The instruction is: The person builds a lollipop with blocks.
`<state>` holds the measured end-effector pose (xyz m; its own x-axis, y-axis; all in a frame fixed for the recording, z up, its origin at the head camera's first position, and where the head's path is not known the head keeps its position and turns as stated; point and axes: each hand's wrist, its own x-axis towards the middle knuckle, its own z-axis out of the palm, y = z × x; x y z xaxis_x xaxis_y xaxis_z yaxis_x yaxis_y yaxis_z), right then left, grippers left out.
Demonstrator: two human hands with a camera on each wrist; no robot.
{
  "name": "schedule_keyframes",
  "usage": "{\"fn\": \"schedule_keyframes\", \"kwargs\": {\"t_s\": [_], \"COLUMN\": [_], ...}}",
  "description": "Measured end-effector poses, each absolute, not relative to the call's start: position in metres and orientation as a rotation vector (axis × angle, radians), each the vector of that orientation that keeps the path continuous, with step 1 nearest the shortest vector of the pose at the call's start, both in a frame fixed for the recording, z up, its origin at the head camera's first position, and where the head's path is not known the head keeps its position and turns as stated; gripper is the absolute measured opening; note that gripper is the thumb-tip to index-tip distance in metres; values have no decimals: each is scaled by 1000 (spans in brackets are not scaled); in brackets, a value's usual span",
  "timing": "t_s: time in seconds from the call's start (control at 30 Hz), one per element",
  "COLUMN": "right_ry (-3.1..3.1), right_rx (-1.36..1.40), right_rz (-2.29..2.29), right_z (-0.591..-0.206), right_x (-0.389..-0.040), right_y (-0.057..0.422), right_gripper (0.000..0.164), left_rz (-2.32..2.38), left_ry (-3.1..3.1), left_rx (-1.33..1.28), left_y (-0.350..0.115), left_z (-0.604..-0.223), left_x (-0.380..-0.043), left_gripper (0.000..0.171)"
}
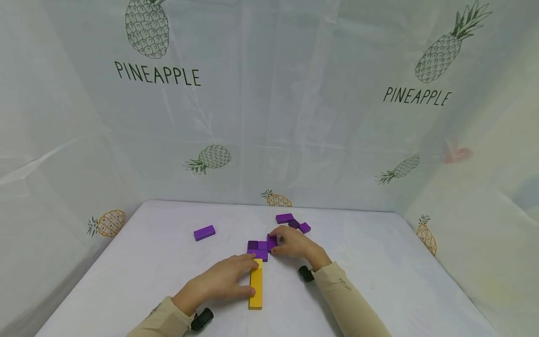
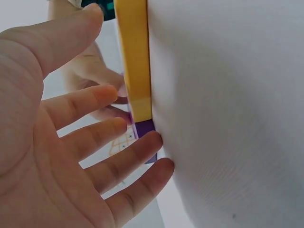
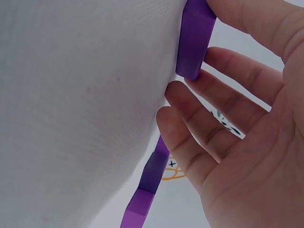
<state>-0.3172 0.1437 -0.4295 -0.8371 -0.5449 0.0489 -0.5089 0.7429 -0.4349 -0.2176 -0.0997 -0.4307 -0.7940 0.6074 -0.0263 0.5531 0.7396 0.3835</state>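
My right hand point(image 1: 293, 243) pinches a purple block point(image 1: 272, 239) at its two ends, thumb on the near end and fingertips at the far end. Immediately left of it lie a small dark purple block point(image 1: 252, 245), a small purple block point(image 1: 263, 245) and a longer purple block point(image 1: 260, 255). A yellow column point(image 1: 255, 292) runs from this group toward me, with a lighter yellow piece point(image 1: 258, 263) at its far end. My left hand point(image 1: 223, 279) rests along the column's left side, fingers and thumb spread; the left wrist view shows its fingers fairly straight.
Behind my right hand a row holds a purple block point(image 1: 284, 218), a dark purple block point(image 1: 294, 223) and another purple block point(image 1: 305, 228). A single purple block point(image 1: 204, 232) lies at back left. A pineapple-printed sheet point(image 1: 269, 117) hangs behind the white table point(image 1: 139, 262).
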Motion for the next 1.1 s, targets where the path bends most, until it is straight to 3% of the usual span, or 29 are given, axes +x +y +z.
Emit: {"fn": "schedule_keyframes", "kwargs": {"t_s": [0.4,0.73,1.1], "right_ry": [2875,2863,2871], "right_rx": [-853,-884,-895], "right_rz": [-666,-661,-663], "right_z": [-435,-435,-432], "right_x": [-318,-318,-318], "right_y": [144,142,142], "right_gripper": [46,45,45], "left_rz": [582,637,629], "left_ry": [2871,3043,3152], "left_rx": [953,848,899], "left_y": [-122,-174,-220], "left_z": [-423,-417,-417], "left_x": [-230,-255,-292], "left_gripper": [56,46,43]}}
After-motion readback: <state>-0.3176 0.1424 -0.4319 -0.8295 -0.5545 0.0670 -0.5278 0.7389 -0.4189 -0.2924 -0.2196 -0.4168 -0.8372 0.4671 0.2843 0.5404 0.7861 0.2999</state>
